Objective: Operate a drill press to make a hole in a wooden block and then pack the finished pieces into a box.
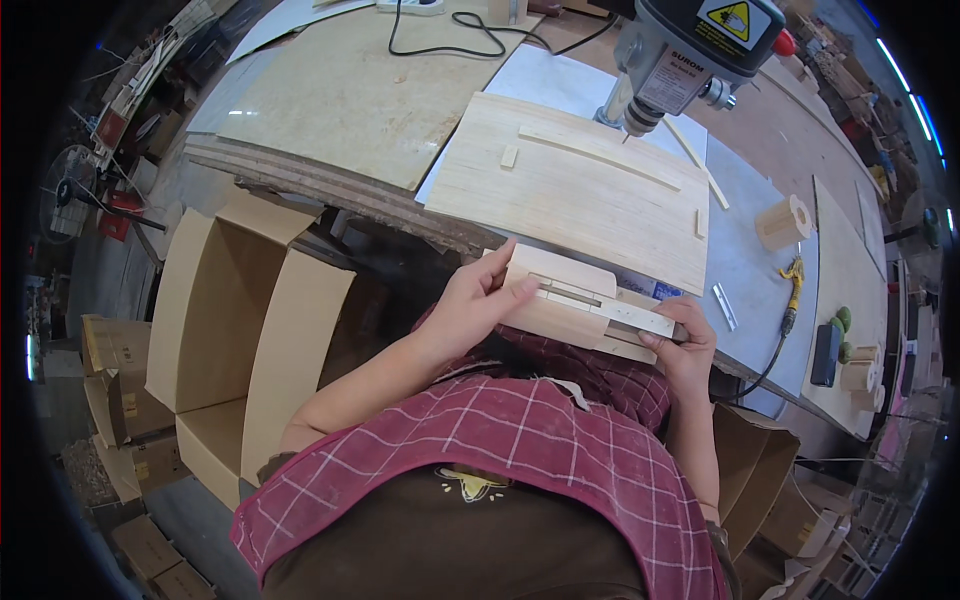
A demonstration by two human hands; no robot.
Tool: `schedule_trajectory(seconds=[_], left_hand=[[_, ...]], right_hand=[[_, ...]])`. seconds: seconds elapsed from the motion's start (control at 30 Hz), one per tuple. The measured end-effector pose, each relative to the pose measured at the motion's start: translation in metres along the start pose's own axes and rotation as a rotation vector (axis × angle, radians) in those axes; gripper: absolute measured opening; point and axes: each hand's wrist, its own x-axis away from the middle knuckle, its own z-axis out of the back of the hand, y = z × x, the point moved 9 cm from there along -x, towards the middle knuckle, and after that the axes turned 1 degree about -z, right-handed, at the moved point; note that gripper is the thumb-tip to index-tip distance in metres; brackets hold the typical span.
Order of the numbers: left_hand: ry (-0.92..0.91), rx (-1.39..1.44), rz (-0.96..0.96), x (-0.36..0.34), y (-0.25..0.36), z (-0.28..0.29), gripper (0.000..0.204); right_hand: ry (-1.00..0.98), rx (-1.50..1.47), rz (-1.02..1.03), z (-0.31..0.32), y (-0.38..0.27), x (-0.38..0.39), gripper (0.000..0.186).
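Note:
In front of my apron, at the table's near edge, I hold a pale wooden workpiece (575, 268) with rounded sides and a long slot. A narrow light strip (640, 315) lies lengthwise along its middle and reaches toward the right end. My left hand (478, 300) grips the left end, thumb on top near the slot. At the other end, my right hand (688, 345) is closed round the strip and workpiece, its thumb toward me. The fingers beneath the wood are hidden.
Beyond my hands lies a flat wooden board (590, 190) with thin battens, under a drill press (675, 75). To the right are a wooden cylinder (783, 222), a yellow corded tool (793, 285), a small metal plate (725, 306) and a black phone (825, 353). Open cardboard boxes (215, 310) stand left.

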Motion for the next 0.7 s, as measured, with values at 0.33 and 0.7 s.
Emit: schedule_trajectory(seconds=[0.33,0.7], left_hand=[[-0.034,-0.284,-0.287,-0.082,0.032,-0.011,0.081],[0.210,-0.580,-0.526,-0.116,0.020,-0.018,0.080]], right_hand=[[0.196,0.153,0.089,0.027,0.007,-0.074,0.020],[0.253,0.350,0.096,0.046,0.049,-0.123,0.028]])
